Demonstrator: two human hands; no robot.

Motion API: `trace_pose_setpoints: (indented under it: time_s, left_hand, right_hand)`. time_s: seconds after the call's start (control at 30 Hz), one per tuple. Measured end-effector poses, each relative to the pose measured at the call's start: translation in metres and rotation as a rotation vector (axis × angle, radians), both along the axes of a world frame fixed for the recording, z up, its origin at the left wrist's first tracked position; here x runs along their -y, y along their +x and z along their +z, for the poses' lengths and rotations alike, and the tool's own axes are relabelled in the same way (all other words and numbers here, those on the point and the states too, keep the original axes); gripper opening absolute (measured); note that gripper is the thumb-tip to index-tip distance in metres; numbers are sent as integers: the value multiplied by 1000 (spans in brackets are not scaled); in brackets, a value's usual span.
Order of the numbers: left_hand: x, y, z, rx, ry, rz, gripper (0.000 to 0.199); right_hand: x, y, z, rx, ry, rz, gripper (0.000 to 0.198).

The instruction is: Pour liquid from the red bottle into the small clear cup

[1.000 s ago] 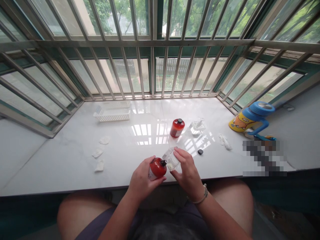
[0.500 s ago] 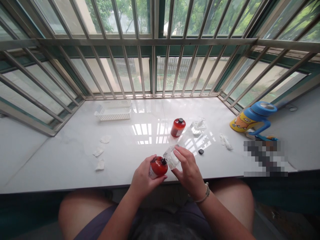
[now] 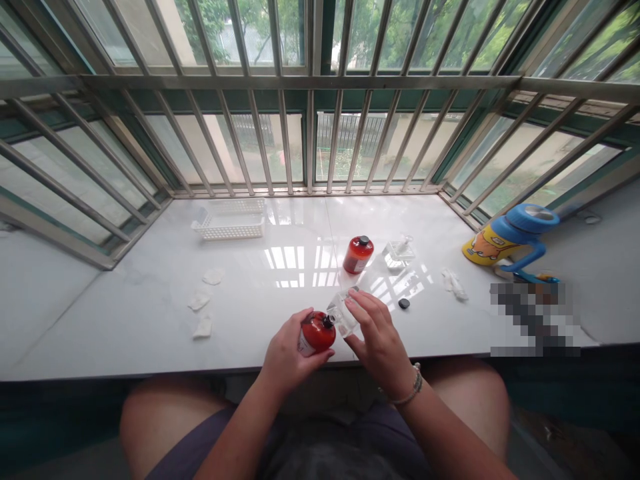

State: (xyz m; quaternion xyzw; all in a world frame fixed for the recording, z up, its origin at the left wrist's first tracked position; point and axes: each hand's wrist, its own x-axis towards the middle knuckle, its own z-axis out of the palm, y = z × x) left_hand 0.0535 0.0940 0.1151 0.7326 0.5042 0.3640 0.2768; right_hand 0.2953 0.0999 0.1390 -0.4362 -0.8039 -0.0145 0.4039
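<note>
Much as a second ago, I see the left hand (image 3: 286, 351) with fingers clamped around a tilted red bottle (image 3: 319, 333) near the front edge of the bench (image 3: 125, 320); the right hand (image 3: 384, 345) grips a clear bottle (image 3: 342, 317), necks perhaps touching.

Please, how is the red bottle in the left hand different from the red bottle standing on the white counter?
The held bottle is in the left hand; the standing bottle rests on the counter. The held bottle is tilted; the standing bottle is upright. The held bottle shows a bare, narrow dark neck; the standing bottle wears a wider black cap. Both are red with a pale label.
</note>
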Motion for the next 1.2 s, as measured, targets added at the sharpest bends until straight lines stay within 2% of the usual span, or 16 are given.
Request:
trace_pose_setpoints:
  time_s: [1.2]
  left_hand:
    - [0, -2, 0, 26, 25, 30, 82]
  right_hand:
    - [-2, -2, 18, 63, -23, 26, 75]
